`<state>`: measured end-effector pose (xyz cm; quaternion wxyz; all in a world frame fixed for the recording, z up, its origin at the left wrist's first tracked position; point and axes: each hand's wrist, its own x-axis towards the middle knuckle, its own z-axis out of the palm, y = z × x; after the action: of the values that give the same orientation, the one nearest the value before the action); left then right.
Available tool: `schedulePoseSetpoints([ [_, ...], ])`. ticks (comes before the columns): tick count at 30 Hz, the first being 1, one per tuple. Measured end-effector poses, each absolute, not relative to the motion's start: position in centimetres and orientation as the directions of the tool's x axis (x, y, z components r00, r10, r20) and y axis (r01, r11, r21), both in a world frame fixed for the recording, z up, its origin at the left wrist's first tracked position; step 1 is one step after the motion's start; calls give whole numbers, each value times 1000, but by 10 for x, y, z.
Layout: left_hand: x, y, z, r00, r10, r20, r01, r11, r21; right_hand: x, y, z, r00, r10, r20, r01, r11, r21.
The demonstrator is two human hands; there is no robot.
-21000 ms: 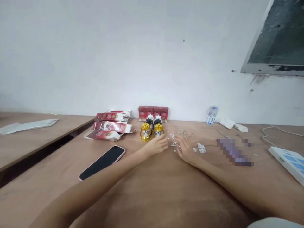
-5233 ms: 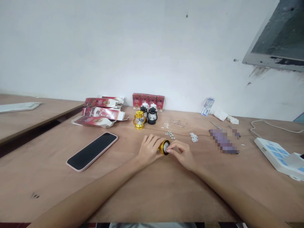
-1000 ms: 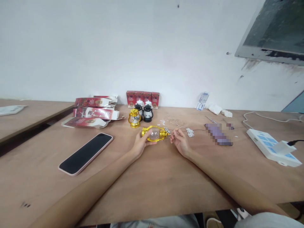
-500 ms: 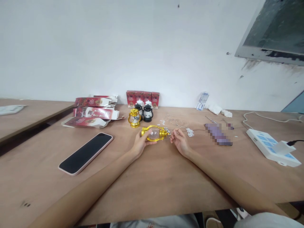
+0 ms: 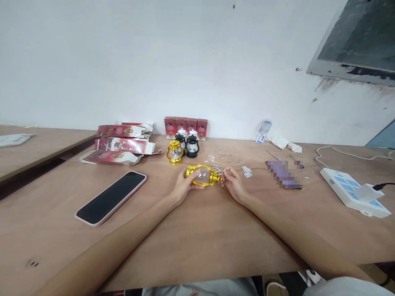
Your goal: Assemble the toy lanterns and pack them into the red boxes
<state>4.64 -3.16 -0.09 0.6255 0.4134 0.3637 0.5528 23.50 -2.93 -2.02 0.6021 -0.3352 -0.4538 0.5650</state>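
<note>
A gold lantern (image 5: 203, 176) with a clear globe lies sideways in my left hand (image 5: 182, 185), its top pointing right. My left fingers and thumb are closed around its base end and globe. My right hand (image 5: 234, 183) is at the lantern's top, thumb and fingers pinched together; what sits between them is too small to make out. Small grey discs (image 5: 217, 168) lie just behind the lantern. Bent thin wires (image 5: 230, 158) and a pile of small white pieces (image 5: 246, 172) are behind and to the right. Another gold lantern (image 5: 175, 153) stands upright behind.
Black lanterns (image 5: 191, 146) and white-topped ones stand before red boxes (image 5: 202, 128) at the wall. Opened red cartons (image 5: 115, 157) lie left, with a phone (image 5: 111, 199) nearer. At right are a blurred purple item (image 5: 282, 174) and a power strip (image 5: 354, 191) with cables.
The gold lantern has shifted slightly right and down in my left hand, so its top now meets my right fingertips. My right hand has barely moved.
</note>
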Motion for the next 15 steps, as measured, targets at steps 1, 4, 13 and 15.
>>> schedulePoseSetpoints([
  [1,46,-32,-1,128,992,6,-388,44,921,235,-29,-20,-54,985,161,-373,130,-919],
  [4,46,-31,-1,136,991,17,-384,37,923,235,-29,-18,-62,988,142,-361,110,-926],
  [13,46,-30,-2,144,990,10,-390,47,920,236,-29,-19,-71,988,139,-356,105,-929],
  [15,46,-31,-2,137,991,8,-394,47,918,236,-29,-20,-72,987,141,-359,106,-927],
])
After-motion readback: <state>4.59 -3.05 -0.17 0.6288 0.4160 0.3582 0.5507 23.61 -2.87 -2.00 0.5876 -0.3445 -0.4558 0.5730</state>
